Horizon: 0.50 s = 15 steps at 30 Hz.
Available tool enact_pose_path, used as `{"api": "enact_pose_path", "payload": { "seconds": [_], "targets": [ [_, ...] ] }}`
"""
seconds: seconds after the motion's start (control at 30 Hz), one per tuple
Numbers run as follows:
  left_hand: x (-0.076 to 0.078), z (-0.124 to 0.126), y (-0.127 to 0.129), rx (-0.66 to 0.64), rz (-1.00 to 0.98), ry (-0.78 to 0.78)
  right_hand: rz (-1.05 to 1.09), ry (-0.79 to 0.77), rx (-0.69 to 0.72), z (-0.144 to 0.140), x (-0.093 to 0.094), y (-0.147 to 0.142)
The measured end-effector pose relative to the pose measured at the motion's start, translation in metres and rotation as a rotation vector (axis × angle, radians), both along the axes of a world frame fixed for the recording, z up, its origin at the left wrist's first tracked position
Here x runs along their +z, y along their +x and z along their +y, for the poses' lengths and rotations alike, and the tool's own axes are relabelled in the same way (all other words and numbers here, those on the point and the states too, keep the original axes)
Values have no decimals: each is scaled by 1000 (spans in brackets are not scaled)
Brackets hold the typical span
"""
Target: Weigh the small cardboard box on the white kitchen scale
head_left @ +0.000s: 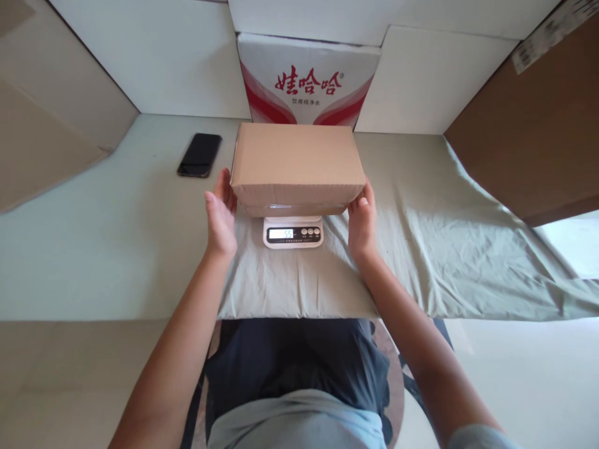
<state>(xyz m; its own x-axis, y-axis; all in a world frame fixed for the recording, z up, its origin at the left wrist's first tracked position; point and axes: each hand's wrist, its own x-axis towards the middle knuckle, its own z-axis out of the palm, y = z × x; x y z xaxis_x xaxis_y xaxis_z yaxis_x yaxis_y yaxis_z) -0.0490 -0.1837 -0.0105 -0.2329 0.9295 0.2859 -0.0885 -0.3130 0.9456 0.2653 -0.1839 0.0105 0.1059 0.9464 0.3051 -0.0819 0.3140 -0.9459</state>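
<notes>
A plain brown cardboard box (297, 153) sits over a small white digital kitchen scale (293, 242), hiding its platform. The scale's lit display appears to read 55, with round buttons beside it. My left hand (221, 215) is at the box's left side, fingers along that edge and thumb pointing up, away from the cardboard. On the opposite side, my right hand (362, 218) has its fingers against the right edge and its thumb near the front corner. The box is between my two hands; how firmly they press it cannot be seen.
A black smartphone (199, 154) lies left of the box on the pale green cloth (116, 249). Behind stands a white-and-red printed carton (309, 81) among white panels. Large brown cartons flank the table at left (56, 106) and right (538, 131).
</notes>
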Motion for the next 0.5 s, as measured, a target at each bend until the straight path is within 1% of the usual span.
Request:
{"api": "enact_pose_path", "payload": {
  "seconds": [0.13, 0.23, 0.37, 0.5],
  "targets": [
    [-6, 5, -5, -11, 56, 1, -7, 27, 10, 1, 0, 0],
    [-8, 6, -6, -11, 60, 6, 0, 16, 6, 1, 1, 0],
    [-7, 4, -4, -23, 34, 25, 9, -9, -4, 1, 2, -1],
    [-5, 2, -3, -46, 83, 52, 21, -25, -8, 2, 3, -1]
  ]
}}
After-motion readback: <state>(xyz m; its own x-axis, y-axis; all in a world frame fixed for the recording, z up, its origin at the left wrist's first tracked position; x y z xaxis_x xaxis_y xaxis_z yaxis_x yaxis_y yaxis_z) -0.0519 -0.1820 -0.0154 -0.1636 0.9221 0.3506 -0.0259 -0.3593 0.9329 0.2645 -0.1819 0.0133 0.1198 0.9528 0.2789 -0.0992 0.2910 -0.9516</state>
